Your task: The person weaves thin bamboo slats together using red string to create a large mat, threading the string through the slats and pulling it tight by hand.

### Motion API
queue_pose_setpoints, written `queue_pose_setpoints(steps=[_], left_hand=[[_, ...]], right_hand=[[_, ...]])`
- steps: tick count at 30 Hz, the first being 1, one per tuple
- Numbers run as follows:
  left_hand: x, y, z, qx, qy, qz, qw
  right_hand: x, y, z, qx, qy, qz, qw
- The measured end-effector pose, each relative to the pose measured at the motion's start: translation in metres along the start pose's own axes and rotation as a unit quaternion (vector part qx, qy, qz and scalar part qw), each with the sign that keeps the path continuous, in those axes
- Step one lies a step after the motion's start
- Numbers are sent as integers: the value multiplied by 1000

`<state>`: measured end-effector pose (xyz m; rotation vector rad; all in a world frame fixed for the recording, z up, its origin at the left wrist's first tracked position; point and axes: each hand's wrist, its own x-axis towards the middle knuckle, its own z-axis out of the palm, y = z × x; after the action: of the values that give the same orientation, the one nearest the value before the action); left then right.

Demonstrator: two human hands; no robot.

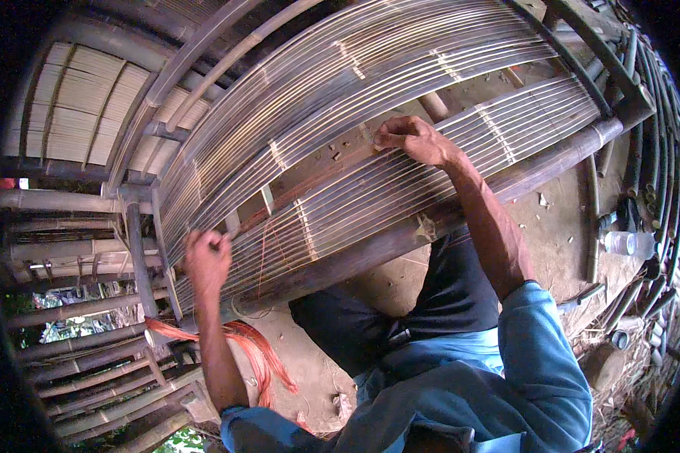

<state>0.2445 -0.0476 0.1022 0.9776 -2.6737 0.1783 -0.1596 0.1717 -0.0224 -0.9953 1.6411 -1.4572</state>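
Fingers of the right hand at one o'clock seem pinched on the red strand at eleven, those of the left hand curl narrow at eight, hold unclear, and even tension along the slats should prevent snags.

"Where's my way through?"

"I see a gap between upper slats and lower slats, mid-frame; the right hand blocks its middle, reddish strands its left. Below, a bamboo rail bars me."
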Motion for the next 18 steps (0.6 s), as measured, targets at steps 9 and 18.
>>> queue_pose_setpoints(steps=[9, 18], left_hand=[[-100, -136, -102, -43, -379, -181, 907], [41, 208, 75, -572, -118, -36, 811]], right_hand=[[1, -11, 5, -35, -42, -5, 999], [1, -20, 7, -50, -94, -27, 994]])
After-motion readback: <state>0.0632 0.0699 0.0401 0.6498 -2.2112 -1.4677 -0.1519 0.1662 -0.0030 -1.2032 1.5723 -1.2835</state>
